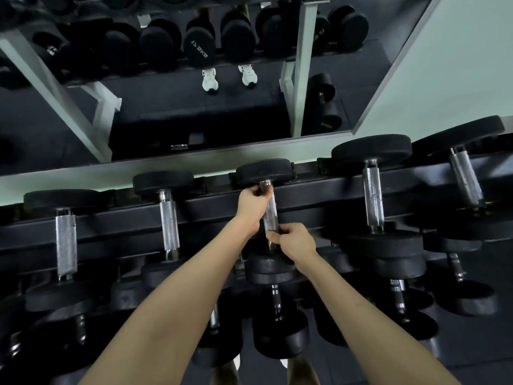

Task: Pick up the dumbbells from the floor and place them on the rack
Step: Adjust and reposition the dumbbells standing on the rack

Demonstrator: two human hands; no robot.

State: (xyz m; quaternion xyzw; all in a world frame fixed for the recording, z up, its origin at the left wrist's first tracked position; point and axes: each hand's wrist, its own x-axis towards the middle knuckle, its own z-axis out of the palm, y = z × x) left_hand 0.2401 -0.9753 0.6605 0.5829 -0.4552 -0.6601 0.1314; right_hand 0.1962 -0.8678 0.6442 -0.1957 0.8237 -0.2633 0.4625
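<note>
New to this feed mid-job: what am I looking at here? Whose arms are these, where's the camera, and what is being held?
There is no machine here. These are a person's bare arms, seen from one camera worn on the head, looking forward and down. The left hand grips the steel handle of a dumbbell at its far end. The right hand holds the near end, fingers curled round it. The dumbbell lies across the top tier of the black rack, in a row with other dumbbells on either side, and more sit on lower tiers. Behind the rack, a mirror reflects the rack and the person's white shoes.
</note>
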